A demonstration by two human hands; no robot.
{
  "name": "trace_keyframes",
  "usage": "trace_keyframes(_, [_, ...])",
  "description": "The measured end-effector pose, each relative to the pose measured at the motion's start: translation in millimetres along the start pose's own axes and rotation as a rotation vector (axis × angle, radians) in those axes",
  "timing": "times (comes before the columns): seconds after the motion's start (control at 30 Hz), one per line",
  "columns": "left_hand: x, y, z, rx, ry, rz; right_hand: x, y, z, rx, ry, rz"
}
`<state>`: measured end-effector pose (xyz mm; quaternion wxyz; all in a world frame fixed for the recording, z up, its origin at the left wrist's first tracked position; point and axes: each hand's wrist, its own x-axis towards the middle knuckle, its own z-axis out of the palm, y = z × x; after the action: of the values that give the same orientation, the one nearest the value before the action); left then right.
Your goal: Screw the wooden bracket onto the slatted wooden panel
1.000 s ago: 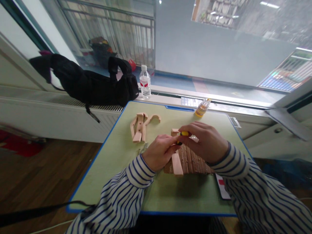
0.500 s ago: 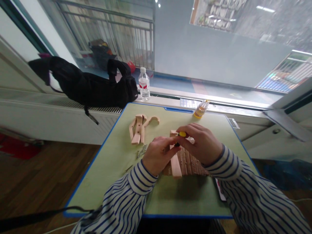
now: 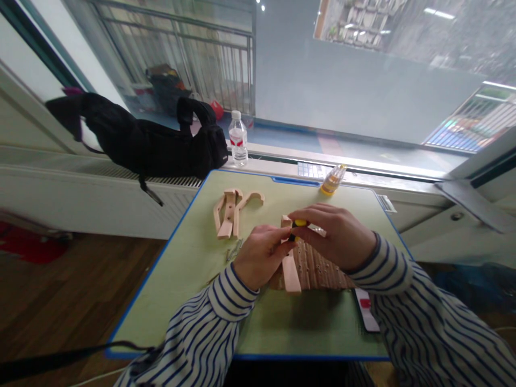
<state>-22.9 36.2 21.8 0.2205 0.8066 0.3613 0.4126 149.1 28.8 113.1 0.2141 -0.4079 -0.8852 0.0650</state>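
A slatted wooden assembly (image 3: 310, 269) with a pale rail along its left side lies in the middle of the green table (image 3: 193, 269). My right hand (image 3: 338, 236) is closed around a yellow and black screwdriver (image 3: 297, 224) held upright over the rail. My left hand (image 3: 260, 255) pinches at the screwdriver's lower end and rests against the assembly. Both hands touch each other above the wood.
Loose curved wooden pieces (image 3: 231, 209) lie at the table's far left, with small metal screws (image 3: 234, 250) near them. A small amber bottle (image 3: 332, 180) stands at the far edge. A water bottle (image 3: 238, 138) and black bag (image 3: 149, 140) sit on the sill. A card (image 3: 366, 314) lies right of the assembly.
My hands stay on the screwdriver over the assembly. My right wrist has shifted slightly, as in turning the tool. The view has shifted a little.
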Motion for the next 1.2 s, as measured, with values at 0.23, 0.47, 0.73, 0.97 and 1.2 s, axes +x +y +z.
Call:
trace_keyframes(0.23, [6,3,-8,-0.01,-0.099,0.021,-1,-1,6,-0.04,0.068,0.053])
trace_keyframes(0.47, [6,3,-7,-0.134,-0.172,-0.016,-5,-2,15,-0.042,0.128,0.115])
trace_keyframes(0.73, [2,5,0,-0.021,0.048,-0.064,0,-5,12,-0.022,0.083,0.144])
trace_keyframes(0.97, [0,4,0,0.013,0.09,-0.085,3,-7,2,0.05,-0.009,0.019])
trace_keyframes(1.2, [0,2,0,0.006,0.029,-0.02,4,-4,0,0.025,-0.055,-0.007])
